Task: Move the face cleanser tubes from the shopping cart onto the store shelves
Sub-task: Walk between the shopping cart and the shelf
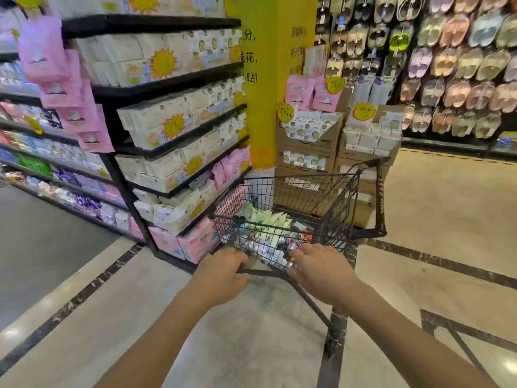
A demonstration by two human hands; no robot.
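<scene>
Upper left and centre left of frame: black store shelves were stacked with white packs, and pink packets hung down the near corner. Lower centre: left hand was on the cart handle, fingers curled over the bar and thumb under it, clamped. Shopping cart sat just right of the shelf end, close to the bottom tier (touching or not, can't tell). Face cleanser tubes were all in the cart basket, a loose pile of pale green and white ones on the basket floor; none seen on the shelves. Right hand was at the right end of the same handle, fingers together and curled over the near rim, gripping. Behind the cart: yellow pillar, then stacked cardboard boxes with yellow price tags. Upper right: wall of hanging slippers. Frame blurred throughout.
</scene>
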